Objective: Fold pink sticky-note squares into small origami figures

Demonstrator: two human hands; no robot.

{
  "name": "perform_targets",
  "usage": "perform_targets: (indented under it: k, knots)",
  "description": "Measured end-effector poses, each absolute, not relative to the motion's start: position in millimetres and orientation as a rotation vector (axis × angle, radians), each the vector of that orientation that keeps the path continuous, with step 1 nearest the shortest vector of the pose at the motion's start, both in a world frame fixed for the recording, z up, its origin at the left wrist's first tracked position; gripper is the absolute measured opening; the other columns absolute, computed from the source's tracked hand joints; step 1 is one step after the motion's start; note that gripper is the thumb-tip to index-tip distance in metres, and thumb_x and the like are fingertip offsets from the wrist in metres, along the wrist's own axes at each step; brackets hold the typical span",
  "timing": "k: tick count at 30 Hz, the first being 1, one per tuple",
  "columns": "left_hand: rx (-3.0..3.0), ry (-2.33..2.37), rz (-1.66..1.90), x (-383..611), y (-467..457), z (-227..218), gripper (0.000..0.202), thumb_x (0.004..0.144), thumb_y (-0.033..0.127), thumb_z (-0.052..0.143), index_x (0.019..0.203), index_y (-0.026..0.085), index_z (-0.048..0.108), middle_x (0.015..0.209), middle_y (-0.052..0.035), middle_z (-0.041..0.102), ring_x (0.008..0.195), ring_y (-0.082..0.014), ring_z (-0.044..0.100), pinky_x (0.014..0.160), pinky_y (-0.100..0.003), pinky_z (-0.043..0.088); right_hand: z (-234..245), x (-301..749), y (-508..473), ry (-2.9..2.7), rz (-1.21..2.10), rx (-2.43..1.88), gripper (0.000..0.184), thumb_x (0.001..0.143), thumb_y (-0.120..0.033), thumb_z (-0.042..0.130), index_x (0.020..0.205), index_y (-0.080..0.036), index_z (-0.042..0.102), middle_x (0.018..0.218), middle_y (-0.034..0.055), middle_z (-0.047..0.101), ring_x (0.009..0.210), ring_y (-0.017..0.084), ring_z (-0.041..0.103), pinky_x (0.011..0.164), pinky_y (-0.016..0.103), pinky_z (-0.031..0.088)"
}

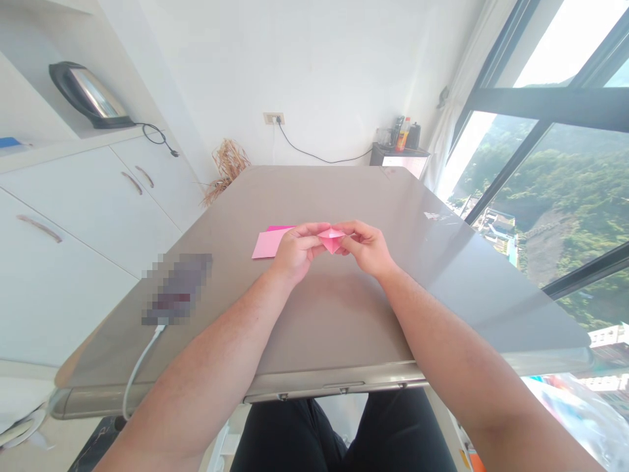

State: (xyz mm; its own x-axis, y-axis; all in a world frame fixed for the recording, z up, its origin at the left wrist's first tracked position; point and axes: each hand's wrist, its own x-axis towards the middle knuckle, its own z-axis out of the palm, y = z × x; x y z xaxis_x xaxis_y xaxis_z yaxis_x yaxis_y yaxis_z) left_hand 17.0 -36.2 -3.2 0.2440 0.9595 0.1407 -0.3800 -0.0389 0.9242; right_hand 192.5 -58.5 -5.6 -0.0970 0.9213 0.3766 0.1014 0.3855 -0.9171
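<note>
A small folded pink paper (331, 238) is held just above the grey table (344, 314), near its middle. My left hand (295, 248) pinches its left side with the fingers closed. My right hand (366, 246) pinches its right side the same way. Behind my left hand lies a flat stack of pink paper sheets (268, 243), a darker pink one showing at its far edge.
A blurred flat device (177, 288) with a white cable (140, 367) lies on the table's left part. White cabinets (73, 223) and a kettle (88, 95) stand at left, a large window (550, 170) at right, bottles (401, 134) on a small unit at the back.
</note>
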Motion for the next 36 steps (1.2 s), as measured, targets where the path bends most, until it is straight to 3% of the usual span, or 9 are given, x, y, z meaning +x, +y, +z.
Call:
perform_targets:
  k: [5,13,21,36]
  knots:
    - [1.126,0.661,1.272,15,-36,-3,0.016,0.075,0.027,0.074,0.086,0.017,0.076,0.092,-0.0067,0.076,0.09,-0.0225,0.071,0.091,-0.046,0.056,-2,193,-60,-1.499,0.963,-0.902,0.026,0.075,-0.022,0.061,0.095,-0.027,0.076,0.088,0.0,0.074,0.08,0.018,0.069,0.072,0.034,0.058]
    - [1.254,0.829,1.329,18,-37,-8,0.033,0.07,0.034,0.084,0.097,0.018,0.073,0.1,-0.0078,0.075,0.095,-0.0226,0.07,0.091,-0.045,0.055,2,191,-63,-1.506,1.007,-0.977,0.023,0.077,-0.028,0.066,0.098,-0.025,0.073,0.095,0.0021,0.075,0.084,0.019,0.072,0.074,0.034,0.059]
    - [1.422,0.963,1.401,18,-32,-15,0.036,0.07,0.029,0.081,0.104,0.019,0.073,0.112,-0.0097,0.075,0.105,-0.026,0.07,0.096,-0.044,0.055,-6,191,-58,-1.565,0.996,-0.981,0.027,0.078,-0.032,0.071,0.104,-0.025,0.067,0.096,0.0017,0.074,0.083,0.018,0.071,0.073,0.035,0.058]
    - [1.63,1.057,1.403,21,-43,-7,0.03,0.076,0.027,0.073,0.105,0.021,0.072,0.111,-0.0077,0.075,0.111,-0.0241,0.069,0.099,-0.041,0.054,-6,193,-54,-1.541,1.026,-0.923,0.015,0.076,-0.028,0.072,0.088,-0.022,0.065,0.085,0.001,0.071,0.076,0.016,0.068,0.071,0.035,0.058]
